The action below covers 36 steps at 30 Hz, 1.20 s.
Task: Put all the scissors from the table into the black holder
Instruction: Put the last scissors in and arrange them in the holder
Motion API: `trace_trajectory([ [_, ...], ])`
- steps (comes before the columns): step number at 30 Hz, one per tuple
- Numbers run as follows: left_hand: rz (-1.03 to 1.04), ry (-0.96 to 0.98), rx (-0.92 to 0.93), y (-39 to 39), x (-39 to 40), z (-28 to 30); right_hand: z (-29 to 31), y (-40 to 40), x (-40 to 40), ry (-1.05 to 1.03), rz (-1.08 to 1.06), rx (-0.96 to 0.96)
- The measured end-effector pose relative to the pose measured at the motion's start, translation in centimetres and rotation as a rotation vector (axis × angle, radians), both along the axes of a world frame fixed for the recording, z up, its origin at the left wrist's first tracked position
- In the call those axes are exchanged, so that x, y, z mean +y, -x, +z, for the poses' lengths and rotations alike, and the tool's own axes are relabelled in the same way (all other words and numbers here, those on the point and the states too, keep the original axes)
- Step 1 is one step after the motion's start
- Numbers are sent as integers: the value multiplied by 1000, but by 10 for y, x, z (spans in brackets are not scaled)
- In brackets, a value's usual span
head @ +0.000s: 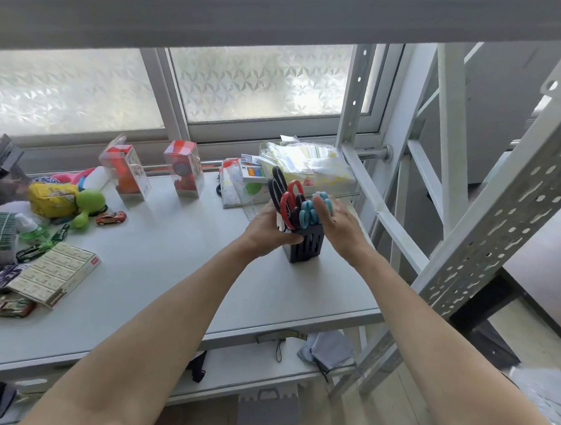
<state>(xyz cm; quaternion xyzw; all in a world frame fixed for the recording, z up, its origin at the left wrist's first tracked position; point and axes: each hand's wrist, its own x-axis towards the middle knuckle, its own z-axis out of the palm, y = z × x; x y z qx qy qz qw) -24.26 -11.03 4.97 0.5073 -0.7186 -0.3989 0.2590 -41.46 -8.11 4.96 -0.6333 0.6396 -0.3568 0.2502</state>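
Note:
The black holder (306, 245) stands upright on the white table (183, 272), right of centre. Several scissors stick out of its top: black-handled scissors (278, 186), red-handled scissors (291, 200) and blue-handled scissors (308, 214). My left hand (266, 229) wraps the holder's left side, fingers curled against it and the scissor handles. On the holder's right, my right hand (335, 227) lies flat with fingers stretched over the blue handles. No loose scissors show on the table.
Toys, a red toy car (110, 217), a flat box (55, 274) and snack packets crowd the table's left. Two clear boxes (185, 168) stand at the back. A clear bin of packets (308, 168) sits behind the holder. A perforated metal shelf post (488, 231) rises at right.

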Motion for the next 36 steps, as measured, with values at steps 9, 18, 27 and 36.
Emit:
trace_trajectory([
  [9,-194,-290,132,-11,-9,37,5,16,-5,-149,78,-306],
  [18,6,18,164,0,-9,30,0,9,-9,-118,54,-405],
  [27,-165,-98,52,-16,-11,26,-1,10,-8,-83,100,-319],
  [36,-193,-174,-67,-14,-17,27,20,9,-16,-43,123,-207],
])
